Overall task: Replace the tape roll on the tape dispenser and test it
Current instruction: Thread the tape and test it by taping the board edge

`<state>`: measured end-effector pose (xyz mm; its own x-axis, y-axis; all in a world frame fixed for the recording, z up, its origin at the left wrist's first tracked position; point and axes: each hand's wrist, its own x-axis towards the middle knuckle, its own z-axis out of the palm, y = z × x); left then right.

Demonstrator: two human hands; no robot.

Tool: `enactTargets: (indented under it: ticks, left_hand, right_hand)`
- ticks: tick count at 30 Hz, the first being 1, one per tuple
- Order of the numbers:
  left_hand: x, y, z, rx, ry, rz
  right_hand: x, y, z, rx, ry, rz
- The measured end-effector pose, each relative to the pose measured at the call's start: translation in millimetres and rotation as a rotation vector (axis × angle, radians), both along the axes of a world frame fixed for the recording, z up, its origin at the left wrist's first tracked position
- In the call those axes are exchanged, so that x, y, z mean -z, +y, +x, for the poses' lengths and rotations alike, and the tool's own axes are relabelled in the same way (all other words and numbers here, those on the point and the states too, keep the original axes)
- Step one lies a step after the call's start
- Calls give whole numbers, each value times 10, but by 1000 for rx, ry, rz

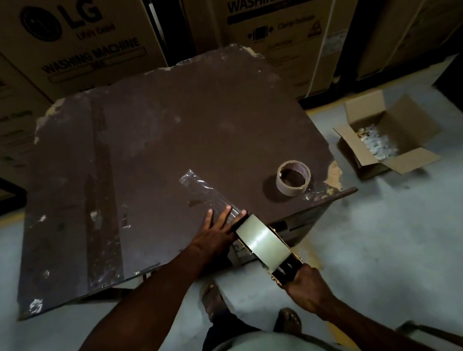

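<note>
My right hand (305, 284) grips the black handle of the tape dispenser (266, 246), which carries a full pale roll and has its front end down on the near edge of the dark brown tabletop (143, 147). A strip of clear tape (206, 195) runs from the dispenser's front away across the tabletop, wrinkled at its far end. My left hand (218, 229) lies flat with fingers spread on the near end of that strip, right beside the dispenser. An almost empty tape roll (294, 177), mostly brown core, sits on the table near its right edge.
Tall LG washing machine cartons (84, 37) stand behind the table. An open cardboard box (382, 134) with small white pieces sits on the grey floor at right. The table's right corner (333, 176) is chipped. My shoes (212, 298) are just under the table's near edge.
</note>
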<state>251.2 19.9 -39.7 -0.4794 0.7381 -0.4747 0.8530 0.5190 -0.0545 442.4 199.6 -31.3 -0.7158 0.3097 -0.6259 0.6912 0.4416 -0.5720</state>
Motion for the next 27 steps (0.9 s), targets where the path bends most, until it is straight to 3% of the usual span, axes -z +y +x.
enactTargets:
  ticks: [27]
  left_hand:
    - [-73,-2,-55,11,-76,-28]
  right_hand:
    - [-229,-196,-84,79,-70,-24]
